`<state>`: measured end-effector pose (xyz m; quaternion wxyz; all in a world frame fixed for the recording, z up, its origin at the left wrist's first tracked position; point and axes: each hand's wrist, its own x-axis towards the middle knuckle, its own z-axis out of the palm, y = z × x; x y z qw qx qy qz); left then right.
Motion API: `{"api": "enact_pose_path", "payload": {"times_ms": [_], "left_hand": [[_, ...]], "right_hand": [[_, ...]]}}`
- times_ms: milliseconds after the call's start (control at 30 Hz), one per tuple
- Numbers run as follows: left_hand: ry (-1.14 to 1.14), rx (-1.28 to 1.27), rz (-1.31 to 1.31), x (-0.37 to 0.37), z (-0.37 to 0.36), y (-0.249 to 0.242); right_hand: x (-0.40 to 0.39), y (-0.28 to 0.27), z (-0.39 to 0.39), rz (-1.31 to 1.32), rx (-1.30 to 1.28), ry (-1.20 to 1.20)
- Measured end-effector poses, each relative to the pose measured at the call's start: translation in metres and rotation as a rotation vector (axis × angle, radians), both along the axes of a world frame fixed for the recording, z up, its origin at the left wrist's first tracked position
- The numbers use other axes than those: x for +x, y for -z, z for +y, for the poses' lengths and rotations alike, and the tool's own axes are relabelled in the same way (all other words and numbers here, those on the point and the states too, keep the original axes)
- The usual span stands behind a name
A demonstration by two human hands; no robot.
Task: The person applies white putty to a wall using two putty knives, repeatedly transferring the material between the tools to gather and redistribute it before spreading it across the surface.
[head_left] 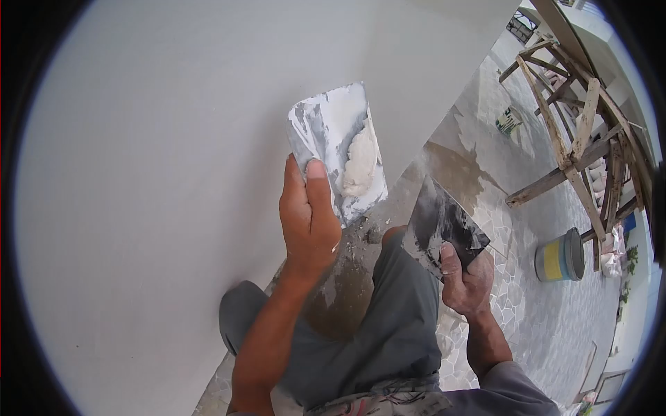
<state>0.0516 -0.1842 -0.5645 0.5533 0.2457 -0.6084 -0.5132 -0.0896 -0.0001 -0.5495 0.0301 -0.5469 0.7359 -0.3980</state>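
Observation:
My left hand point(310, 225) grips a flat metal scraper plate point(336, 111) by its lower left edge, thumb on top. White putty smears its face, and a thick lump of putty point(359, 165) sits along its right side. In my right hand point(470, 284) is a dark, flat putty scraper point(440, 215), pinched at its lower edge with the thumb across it. White residue streaks that blade. The two tools are apart from each other. A smooth grey-white wall point(159, 173) stands close by on the left, behind the plate.
Wooden trestle scaffolding point(576, 159) stands at the right. A bucket with a yellow label point(558, 255) and a smaller bucket point(508, 121) rest on the stone-patterned floor point(534, 319). My bent knees point(399, 298) are below, with putty crumbs point(368, 236) near the wall base.

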Motion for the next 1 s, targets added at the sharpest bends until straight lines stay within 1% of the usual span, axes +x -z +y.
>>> {"api": "enact_pose_path", "payload": {"times_ms": [67, 100, 167, 267, 333, 367, 400, 500, 600, 700, 800, 900, 1000], "left_hand": [[-0.030, -0.093, -0.028, -0.001, 0.006, 0.000], [-0.045, -0.139, -0.031, -0.003, 0.008, 0.001], [-0.075, -0.224, 0.001, -0.008, 0.011, 0.007], [-0.070, -0.442, 0.012, -0.014, 0.010, 0.014], [0.008, -0.415, -0.106, -0.011, 0.020, 0.013], [0.025, -0.445, -0.130, -0.012, 0.022, 0.013], [0.041, -0.476, -0.153, -0.013, 0.023, 0.013], [0.095, -0.538, -0.200, -0.016, 0.026, 0.011], [0.117, -0.600, -0.257, -0.020, 0.025, 0.013], [0.121, -0.601, -0.263, -0.023, 0.024, 0.016], [0.132, -0.591, -0.306, -0.023, 0.024, 0.015], [0.180, -0.527, -0.368, -0.021, 0.025, 0.017], [0.191, -0.546, -0.379, -0.022, 0.024, 0.019]], "right_hand": [[0.014, 0.009, -0.007, -0.085, -0.025, 0.015], [0.024, 0.012, -0.013, -0.280, -0.089, 0.066], [0.032, 0.013, -0.023, -0.344, -0.080, 0.181], [0.038, 0.027, -0.040, -0.357, -0.331, 0.199], [0.039, 0.027, -0.040, -0.433, -0.254, 0.202], [0.039, 0.028, -0.039, -0.469, -0.211, 0.200], [0.036, 0.039, -0.041, -0.546, -0.304, 0.181], [0.031, 0.055, -0.041, -0.636, -0.371, 0.252], [0.028, 0.051, -0.044, -0.673, -0.340, 0.295], [0.021, 0.050, -0.043, -0.773, -0.304, 0.263], [0.020, 0.047, -0.050, -0.775, -0.417, 0.207], [0.015, 0.044, -0.050, -0.855, -0.427, 0.237], [0.007, 0.045, -0.049, -0.834, -0.410, 0.234]]}}
